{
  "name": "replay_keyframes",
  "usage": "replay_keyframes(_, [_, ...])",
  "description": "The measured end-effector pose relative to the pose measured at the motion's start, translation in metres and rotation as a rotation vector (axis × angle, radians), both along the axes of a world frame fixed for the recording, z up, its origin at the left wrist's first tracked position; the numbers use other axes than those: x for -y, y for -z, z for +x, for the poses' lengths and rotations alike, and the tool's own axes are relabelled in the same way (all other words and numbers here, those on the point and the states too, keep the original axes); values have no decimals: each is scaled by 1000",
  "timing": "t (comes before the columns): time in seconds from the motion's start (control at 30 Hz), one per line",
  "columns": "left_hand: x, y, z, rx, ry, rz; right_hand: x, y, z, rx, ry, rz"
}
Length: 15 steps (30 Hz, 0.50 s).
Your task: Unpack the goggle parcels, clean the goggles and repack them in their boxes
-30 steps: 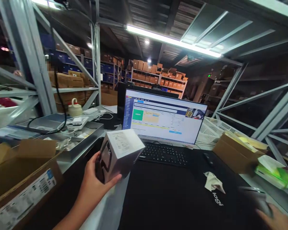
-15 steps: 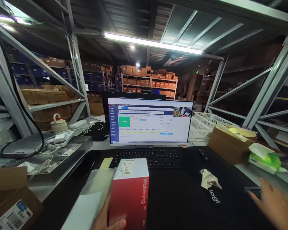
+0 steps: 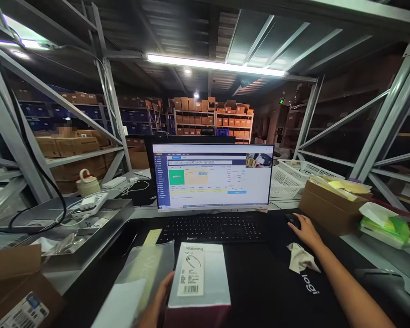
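Note:
My left hand [image 3: 157,303] grips the left side of a white-topped, red-sided product box [image 3: 198,280] that stands on the black desk mat [image 3: 259,291] in front of the keyboard [image 3: 213,228]. A barcode label faces up on the box. My right hand [image 3: 302,229] reaches forward and rests on a black mouse [image 3: 293,220] to the right of the keyboard, fingers curved over it. The monitor [image 3: 212,176] behind the keyboard shows a web page with a green block.
A crumpled cloth [image 3: 299,257] lies beside my right forearm. A clear plastic bag [image 3: 141,273] lies left of the box. A metal tray [image 3: 78,223] with cables stands at left, a cardboard box [image 3: 328,207] and white baskets [image 3: 290,175] at right. Steel shelf racks frame both sides.
The box has been turned so its labelled white face points up and set lower on the mat. My right hand moved from the lower right edge forward onto the mouse.

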<state>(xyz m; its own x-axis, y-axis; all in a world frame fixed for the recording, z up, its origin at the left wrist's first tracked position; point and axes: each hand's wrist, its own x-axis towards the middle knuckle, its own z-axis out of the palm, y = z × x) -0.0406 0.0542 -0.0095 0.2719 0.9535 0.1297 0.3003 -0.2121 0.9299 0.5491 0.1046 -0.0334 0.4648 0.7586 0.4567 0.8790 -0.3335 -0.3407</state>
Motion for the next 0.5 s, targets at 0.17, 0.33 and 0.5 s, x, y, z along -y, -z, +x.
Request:
replay_keyframes(0.17, [-38, 3, 25, -45, 13, -44, -5, 21, 15, -44, 4, 51])
replay_keyframes(0.33, [-52, 17, 36, -80, 67, -90, -3, 32, 35, -111, -33, 52])
replay_keyframes(0.5, [-22, 25, 7, -72, 106, -57, -3, 35, 37, -155, -43, 97])
